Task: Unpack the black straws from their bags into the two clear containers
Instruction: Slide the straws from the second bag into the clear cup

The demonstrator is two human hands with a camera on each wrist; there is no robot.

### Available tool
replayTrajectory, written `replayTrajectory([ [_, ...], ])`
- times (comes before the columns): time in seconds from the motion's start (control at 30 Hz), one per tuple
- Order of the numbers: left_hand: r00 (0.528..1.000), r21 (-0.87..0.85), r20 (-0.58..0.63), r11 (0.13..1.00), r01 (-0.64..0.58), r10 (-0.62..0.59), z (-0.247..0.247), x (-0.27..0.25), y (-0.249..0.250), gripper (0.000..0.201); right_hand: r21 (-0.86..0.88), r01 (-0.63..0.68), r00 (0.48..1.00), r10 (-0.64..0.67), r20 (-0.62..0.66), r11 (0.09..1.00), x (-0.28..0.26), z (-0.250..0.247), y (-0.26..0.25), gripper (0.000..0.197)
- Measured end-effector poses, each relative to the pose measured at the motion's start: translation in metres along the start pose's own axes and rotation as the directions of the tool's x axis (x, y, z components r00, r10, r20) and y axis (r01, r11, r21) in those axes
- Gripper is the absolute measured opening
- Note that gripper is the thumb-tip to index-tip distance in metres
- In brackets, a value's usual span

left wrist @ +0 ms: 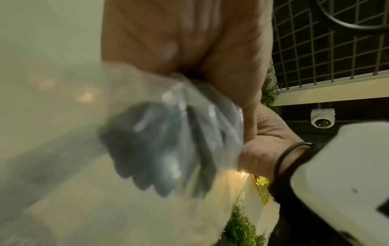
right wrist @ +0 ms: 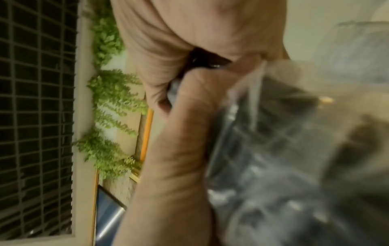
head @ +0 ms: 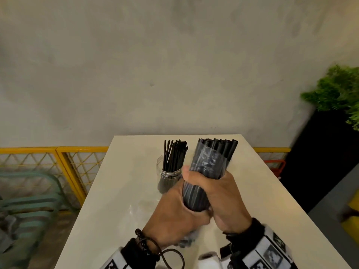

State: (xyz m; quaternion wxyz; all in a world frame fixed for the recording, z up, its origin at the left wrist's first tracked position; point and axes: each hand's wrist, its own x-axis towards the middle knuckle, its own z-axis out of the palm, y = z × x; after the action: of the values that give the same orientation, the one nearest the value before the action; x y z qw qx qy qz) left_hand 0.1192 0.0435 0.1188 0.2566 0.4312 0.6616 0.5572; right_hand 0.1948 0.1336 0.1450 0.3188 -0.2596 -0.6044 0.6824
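A bundle of thick black straws in a clear plastic bag (head: pixel 211 162) is held upright over the white table (head: pixel 120 191). My left hand (head: pixel 180 200) grips its lower part from the left, and my right hand (head: pixel 217 193) grips it from the right, slightly higher. The straw tops stick out of the bag's open upper end. In the wrist views the bag (left wrist: pixel 174 141) (right wrist: pixel 273 149) is blurred, its crumpled bottom hanging below the fists. Behind the hands, a clear container (head: pixel 170 171) holds several thin black straws. I see no second container.
The table's left and right edges lie close to my hands. A yellow mesh fence (head: pixel 58 167) and a green metal chair (head: pixel 29 200) stand on the left. A green plant in a black planter (head: pixel 330 113) stands at the right. A grey wall is behind.
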Motion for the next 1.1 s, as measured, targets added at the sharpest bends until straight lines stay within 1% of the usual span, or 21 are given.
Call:
replayTrajectory([
  [0.07, 0.985, 0.004, 0.149, 0.996, 0.087, -0.086, -0.003, -0.001, -0.005, 0.051, 0.051, -0.004, 1.0, 0.005, -0.019, 0.999, 0.001, -0.004, -0.002, 0.018],
  [0.13, 0.936, -0.018, 0.321, 0.987, 0.161, -0.147, -0.015, -0.001, -0.008, 0.074, 0.07, 0.065, 0.997, -0.062, -0.043, 0.995, 0.004, -0.01, -0.006, 0.017],
  [0.17, 0.925, -0.027, 0.338, 0.98, 0.195, -0.174, -0.022, 0.0, -0.009, 0.092, 0.081, 0.09, 0.996, -0.088, -0.033, 0.993, 0.006, -0.014, -0.01, 0.015],
  [0.23, 0.955, -0.092, 0.227, 0.972, 0.218, -0.193, -0.031, 0.003, -0.004, 0.121, 0.02, 0.12, 0.992, -0.121, 0.038, 0.993, 0.011, -0.02, -0.015, 0.016],
  [0.27, 0.976, -0.159, 0.159, 0.972, 0.176, -0.151, -0.03, 0.006, 0.004, 0.117, -0.058, 0.153, 0.984, -0.148, 0.096, 0.986, 0.011, -0.02, -0.015, 0.017],
  [0.37, 0.997, -0.309, -0.017, 0.948, 0.072, -0.081, -0.012, 0.01, 0.027, 0.065, -0.297, 0.304, 0.94, -0.235, 0.248, 0.905, 0.005, -0.004, -0.006, 0.027],
  [0.4, 0.993, -0.366, -0.056, 0.927, 0.075, -0.103, -0.007, 0.012, 0.03, 0.053, -0.404, 0.38, 0.918, -0.284, 0.278, 0.832, 0.003, 0.002, -0.002, 0.028],
  [0.43, 0.987, -0.436, -0.085, 0.896, 0.086, -0.136, -0.004, 0.013, 0.031, 0.047, -0.529, 0.464, 0.885, -0.359, 0.295, 0.711, 0.0, 0.008, 0.001, 0.03],
  [0.5, 0.973, -0.56, -0.105, 0.821, 0.112, -0.204, -0.007, 0.013, 0.03, 0.046, -0.678, 0.564, 0.812, -0.468, 0.35, 0.472, -0.006, 0.018, 0.003, 0.041],
  [0.53, 0.969, -0.597, -0.108, 0.794, 0.114, -0.22, -0.01, 0.014, 0.028, 0.048, -0.689, 0.571, 0.806, -0.465, 0.367, 0.446, -0.009, 0.022, 0.003, 0.049],
  [0.63, 0.954, -0.678, -0.156, 0.731, 0.085, -0.256, -0.027, 0.019, 0.019, 0.055, -0.723, 0.525, 0.85, -0.312, 0.424, 0.448, -0.021, 0.013, 0.006, 0.077],
  [0.7, 0.941, -0.747, -0.202, 0.664, 0.032, -0.273, -0.044, 0.025, 0.014, 0.067, -0.716, 0.48, 0.876, -0.247, 0.413, 0.507, -0.028, -0.001, 0.005, 0.069],
  [0.73, 0.938, -0.781, -0.223, 0.625, -0.009, -0.265, -0.053, 0.027, 0.011, 0.07, -0.676, 0.441, 0.898, -0.284, 0.337, 0.591, -0.031, -0.008, 0.007, 0.056],
  [0.77, 0.939, -0.806, -0.241, 0.59, -0.054, -0.244, -0.06, 0.028, 0.011, 0.07, -0.609, 0.35, 0.935, -0.306, 0.18, 0.711, -0.032, -0.014, 0.009, 0.044],
  [0.8, 0.943, -0.816, -0.254, 0.57, -0.09, -0.214, -0.064, 0.027, 0.012, 0.069, -0.504, 0.204, 0.973, -0.233, 0.007, 0.839, -0.031, -0.016, 0.011, 0.043],
  [0.83, 0.947, -0.815, -0.262, 0.568, -0.113, -0.188, -0.065, 0.026, 0.014, 0.069, -0.345, 0.013, 0.994, -0.051, -0.101, 0.939, -0.031, -0.015, 0.013, 0.051],
  [0.87, 0.95, -0.81, -0.268, 0.571, -0.133, -0.159, -0.062, 0.025, 0.016, 0.067, -0.161, -0.183, 0.98, 0.168, -0.107, 0.97, -0.03, -0.011, 0.015, 0.06],
  [0.9, 0.953, -0.804, -0.272, 0.575, -0.15, -0.132, -0.057, 0.023, 0.019, 0.061, 0.023, -0.335, 0.942, 0.336, -0.021, 0.942, -0.029, -0.007, 0.017, 0.066],
  [0.97, 0.953, -0.793, -0.283, 0.585, -0.169, -0.107, -0.041, 0.02, 0.021, 0.045, 0.287, -0.452, 0.892, 0.421, 0.165, 0.844, -0.027, 0.003, 0.014, 0.062],
  [1.03, 0.946, -0.781, -0.307, 0.596, -0.186, -0.108, -0.025, 0.017, 0.02, 0.035, 0.337, -0.419, 0.908, 0.393, 0.145, 0.843, -0.022, 0.01, 0.009, 0.051],
  [1.1, 0.947, -0.785, -0.3, 0.593, -0.178, -0.114, -0.016, 0.015, 0.017, 0.037, 0.317, -0.342, 0.94, 0.33, 0.092, 0.885, -0.016, 0.009, 0.013, 0.04],
])
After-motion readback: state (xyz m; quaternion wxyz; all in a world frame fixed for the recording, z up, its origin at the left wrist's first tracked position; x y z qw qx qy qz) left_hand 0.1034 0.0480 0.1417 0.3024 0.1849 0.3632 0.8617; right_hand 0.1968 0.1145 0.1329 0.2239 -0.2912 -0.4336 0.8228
